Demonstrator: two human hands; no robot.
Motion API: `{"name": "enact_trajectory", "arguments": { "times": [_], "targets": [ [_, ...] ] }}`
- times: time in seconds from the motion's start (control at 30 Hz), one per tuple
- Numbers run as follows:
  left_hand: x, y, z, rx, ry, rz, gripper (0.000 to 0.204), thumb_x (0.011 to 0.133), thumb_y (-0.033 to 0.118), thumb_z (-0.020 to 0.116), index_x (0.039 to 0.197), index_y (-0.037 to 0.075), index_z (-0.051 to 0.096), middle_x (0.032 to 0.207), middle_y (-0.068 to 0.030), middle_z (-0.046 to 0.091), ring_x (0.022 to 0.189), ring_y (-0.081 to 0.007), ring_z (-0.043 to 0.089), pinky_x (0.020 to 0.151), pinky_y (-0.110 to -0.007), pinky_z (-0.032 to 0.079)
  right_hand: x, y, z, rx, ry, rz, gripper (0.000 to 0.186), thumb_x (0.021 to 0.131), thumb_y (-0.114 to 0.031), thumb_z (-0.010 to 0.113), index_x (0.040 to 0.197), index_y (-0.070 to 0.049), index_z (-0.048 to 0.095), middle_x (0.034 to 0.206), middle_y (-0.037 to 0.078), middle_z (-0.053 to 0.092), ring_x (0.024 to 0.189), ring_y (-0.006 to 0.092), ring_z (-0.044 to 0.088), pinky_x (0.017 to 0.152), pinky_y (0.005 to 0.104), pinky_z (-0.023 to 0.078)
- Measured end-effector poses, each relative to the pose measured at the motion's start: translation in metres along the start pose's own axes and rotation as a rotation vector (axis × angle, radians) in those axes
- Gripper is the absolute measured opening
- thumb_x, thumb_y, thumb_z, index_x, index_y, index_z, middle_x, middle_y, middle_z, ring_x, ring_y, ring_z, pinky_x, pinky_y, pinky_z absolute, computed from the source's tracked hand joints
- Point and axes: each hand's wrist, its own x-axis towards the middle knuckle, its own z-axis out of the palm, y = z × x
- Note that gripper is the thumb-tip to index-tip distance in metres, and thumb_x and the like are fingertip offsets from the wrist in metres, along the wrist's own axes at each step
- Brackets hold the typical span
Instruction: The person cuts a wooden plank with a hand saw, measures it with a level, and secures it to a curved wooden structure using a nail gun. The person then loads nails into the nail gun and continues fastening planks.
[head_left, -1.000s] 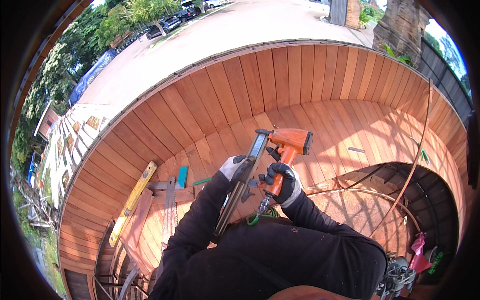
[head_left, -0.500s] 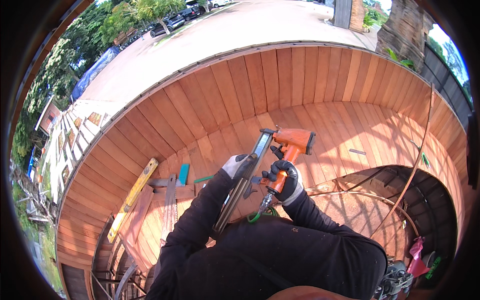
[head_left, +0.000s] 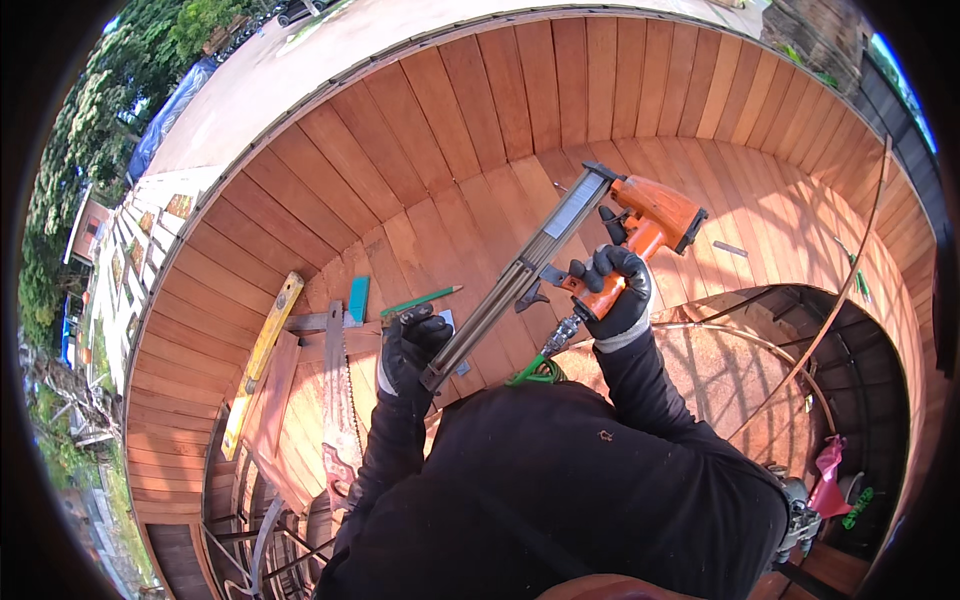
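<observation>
My right hand (head_left: 615, 290), in a dark glove with a grey cuff, is wrapped round the handle of an orange nail gun (head_left: 660, 215). Its long metal magazine (head_left: 520, 265) slants down to the left, toward my body. At the magazine's lower end is my left hand (head_left: 410, 350), gloved too, with its fingers curled. What they hold, if anything, is hidden. A green air hose (head_left: 530, 372) joins a metal fitting (head_left: 563, 335) at the base of the handle.
Left lie a yellow spirit level (head_left: 262, 365), a handsaw (head_left: 340, 400), a teal block (head_left: 358, 298) and a green pencil (head_left: 424, 300). A curved plank wall (head_left: 430, 120) rings the bench. A thin stick (head_left: 820, 350) leans across the opening at right.
My left hand has gone from the upper part of the magazine down to its lower end. The nail gun has shifted up and right in view. The green pencil is more exposed.
</observation>
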Motion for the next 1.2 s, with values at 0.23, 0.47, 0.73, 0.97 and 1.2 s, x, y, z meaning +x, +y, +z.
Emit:
{"name": "enact_trajectory", "arguments": {
  "times": [0.23,0.47,0.73,0.97,1.2],
  "targets": [
    [-0.002,-0.01,0.009,-0.203,0.073,-0.061,0.053,0.102,0.049,0.042,0.119,0.002,0.058,0.096,-0.0115,0.069,0.094,-0.0282,0.066,0.088,-0.042,0.053,-0.003,0.014,0.0,-0.065,-0.037,0.105,0.014,0.09,-0.019,0.057,0.086,-0.008,0.049,0.074,0.004,0.048,0.06,0.0177,0.049,0.088,0.0441,0.045],
    [0.003,-0.02,0.005,-0.269,0.049,0.0,0.053,0.101,0.05,0.043,0.113,0.001,0.062,0.089,-0.0124,0.07,0.088,-0.0273,0.066,0.085,-0.041,0.053,-0.004,0.016,0.004,-0.109,-0.078,0.153,0.014,0.089,-0.019,0.057,0.086,-0.007,0.05,0.074,0.004,0.049,0.061,0.0191,0.051,0.091,0.0451,0.046],
    [0.002,-0.019,0.013,-0.285,0.099,-0.003,0.056,0.1,0.052,0.044,0.109,0.0,0.064,0.088,-0.0133,0.07,0.086,-0.0283,0.065,0.085,-0.042,0.053,-0.009,0.015,0.003,-0.074,-0.115,0.17,0.015,0.09,-0.019,0.057,0.084,-0.006,0.051,0.075,0.004,0.05,0.062,0.0197,0.051,0.092,0.0444,0.046],
    [0.007,-0.017,0.021,-0.372,0.083,-0.006,0.059,0.099,0.055,0.044,0.104,0.0,0.065,0.089,-0.0142,0.07,0.086,-0.0292,0.066,0.086,-0.042,0.053,-0.012,0.014,0.007,-0.11,-0.115,0.15,0.019,0.089,-0.023,0.059,0.081,-0.007,0.051,0.073,0.004,0.049,0.062,0.0206,0.051,0.09,0.0439,0.046],
    [0.007,-0.02,0.024,-0.413,0.088,0.007,0.06,0.099,0.057,0.043,0.1,0.002,0.066,0.088,-0.0141,0.068,0.086,-0.0282,0.064,0.088,-0.041,0.051,-0.016,0.017,0.019,-0.086,-0.087,0.184,0.016,0.087,-0.017,0.06,0.081,-0.009,0.048,0.073,0.003,0.048,0.059,0.0183,0.051,0.085,0.0415,0.042]
  ]
}}
